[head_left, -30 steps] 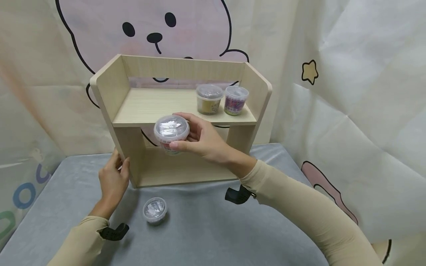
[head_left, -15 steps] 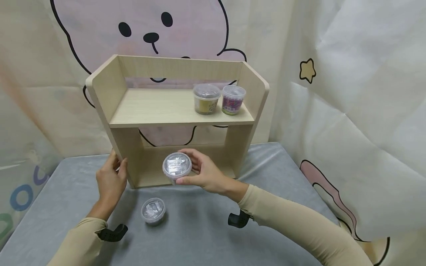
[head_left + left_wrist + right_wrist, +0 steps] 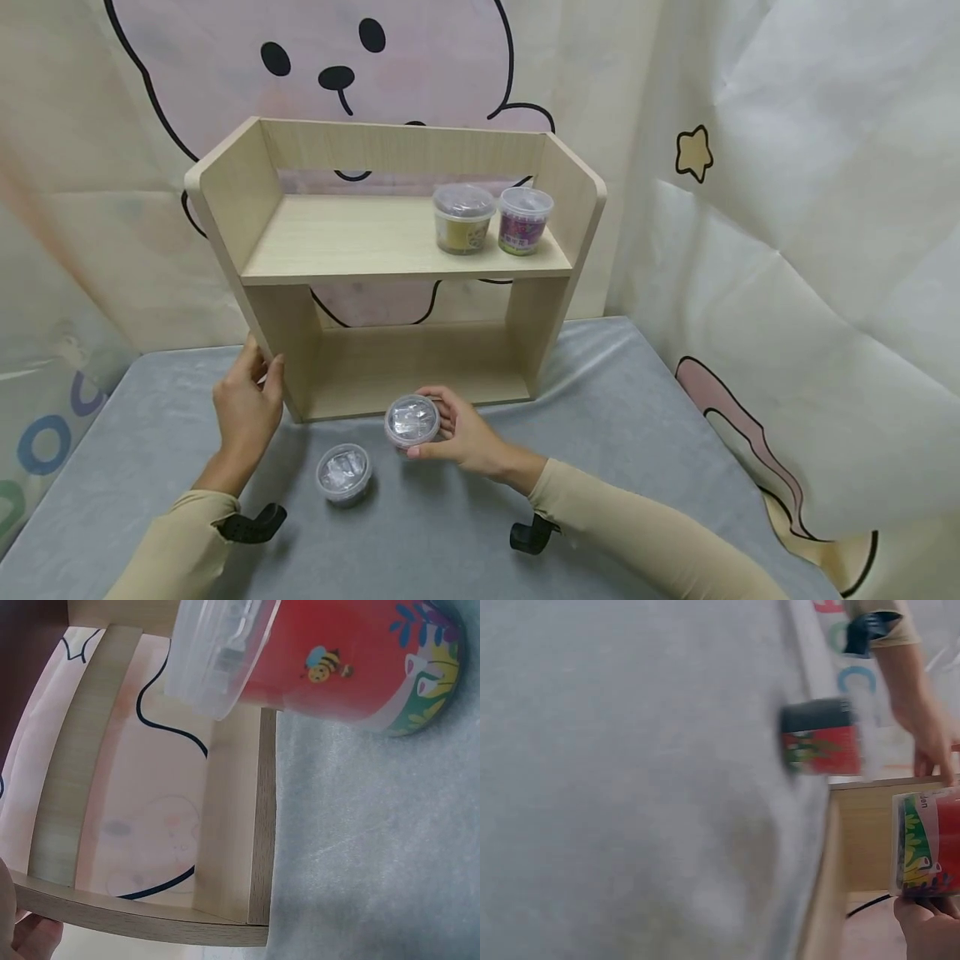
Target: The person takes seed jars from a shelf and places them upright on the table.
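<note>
In the head view my right hand grips a small round plastic tub with a clear lid, low in front of the wooden shelf. Its red label with a garden print shows in the right wrist view, the held tub lying between fingers and thumb. A second lidded tub stands on the cloth just left of it; a red-label tub with a bee print looms large in the left wrist view. My left hand holds the shelf's left side panel near its bottom, fingers outside, thumb at the front edge.
On the upper board, at the right end, stand a yellow-label tub and a purple-label tub. A grey cloth covers the table. A printed curtain hangs behind and to the right.
My right hand has brought its tub down from the upper board's front edge to low before the shelf, beside the second tub. The left hand stays at the side panel.
</note>
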`<act>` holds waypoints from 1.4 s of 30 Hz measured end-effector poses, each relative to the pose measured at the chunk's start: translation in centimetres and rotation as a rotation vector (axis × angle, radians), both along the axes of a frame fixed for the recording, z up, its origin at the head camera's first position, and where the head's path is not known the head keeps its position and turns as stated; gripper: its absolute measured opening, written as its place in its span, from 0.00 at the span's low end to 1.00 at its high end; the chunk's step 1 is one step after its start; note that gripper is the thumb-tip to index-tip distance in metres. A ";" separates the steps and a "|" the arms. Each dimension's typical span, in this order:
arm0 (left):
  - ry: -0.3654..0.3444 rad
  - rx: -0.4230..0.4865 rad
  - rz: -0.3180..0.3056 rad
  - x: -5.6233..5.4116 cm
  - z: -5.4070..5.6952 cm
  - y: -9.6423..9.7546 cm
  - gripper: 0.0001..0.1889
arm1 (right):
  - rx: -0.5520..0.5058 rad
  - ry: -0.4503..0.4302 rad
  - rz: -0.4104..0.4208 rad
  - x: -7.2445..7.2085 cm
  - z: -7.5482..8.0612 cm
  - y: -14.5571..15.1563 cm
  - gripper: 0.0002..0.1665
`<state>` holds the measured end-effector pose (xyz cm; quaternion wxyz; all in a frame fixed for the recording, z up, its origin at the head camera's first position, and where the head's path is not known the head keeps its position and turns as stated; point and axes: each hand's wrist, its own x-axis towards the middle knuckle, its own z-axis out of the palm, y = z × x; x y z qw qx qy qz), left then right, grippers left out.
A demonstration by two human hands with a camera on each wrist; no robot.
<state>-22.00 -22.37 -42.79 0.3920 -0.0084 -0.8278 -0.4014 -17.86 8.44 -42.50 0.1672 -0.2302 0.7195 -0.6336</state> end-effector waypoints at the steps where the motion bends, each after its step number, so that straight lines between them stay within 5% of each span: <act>1: 0.001 0.000 -0.003 0.0 0.0 0.0 0.23 | 0.014 -0.003 -0.004 0.1 -0.4 0.0 0.47; 11: 0.005 0.006 -0.012 -0.1 0.2 0.0 0.23 | 0.042 -0.014 0.009 0.5 -3.6 -0.3 0.46; 42: -0.002 0.011 -0.001 -0.1 0.0 0.2 0.17 | 0.083 -0.026 0.038 1.6 -5.8 -1.1 0.46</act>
